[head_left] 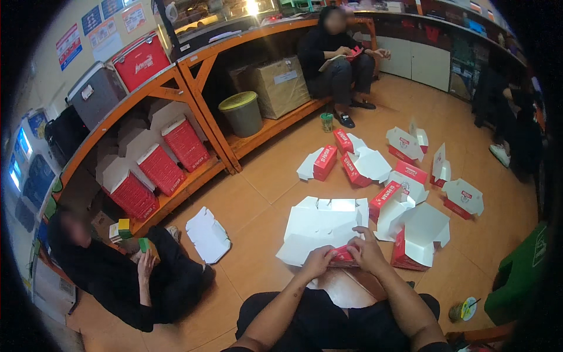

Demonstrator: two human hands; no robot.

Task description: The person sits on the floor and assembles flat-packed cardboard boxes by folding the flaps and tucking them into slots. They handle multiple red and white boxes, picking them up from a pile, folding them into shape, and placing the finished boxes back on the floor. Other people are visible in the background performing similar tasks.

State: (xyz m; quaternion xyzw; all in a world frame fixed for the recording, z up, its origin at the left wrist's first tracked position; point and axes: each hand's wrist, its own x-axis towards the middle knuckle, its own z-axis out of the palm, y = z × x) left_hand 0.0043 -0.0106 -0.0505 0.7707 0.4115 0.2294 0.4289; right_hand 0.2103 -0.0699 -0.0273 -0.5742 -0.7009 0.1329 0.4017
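In front of my lap lies a partly folded food box (pixel 344 254), its red printed edge raised. Its large white inside may belong to the flat white card sheet (pixel 322 220) stretched out beyond; I cannot tell where one ends. My left hand (pixel 317 261) is closed on the left end of the red edge. At the right end my right hand (pixel 368 251) grips the same box, thumb and fingers bent around the card. Just to the right stands a folded red and white box (pixel 413 240) with its lid up.
Several folded boxes (pixel 363 164) cover the floor ahead. Flat white blanks (pixel 208 234) lie to the left, beside a seated co-worker (pixel 111 264) holding a small green box. Red stacked boxes (pixel 158 167) fill the shelf. Another person (pixel 337 58) sits at the back. A drink cup (pixel 455 312) stands lower right.
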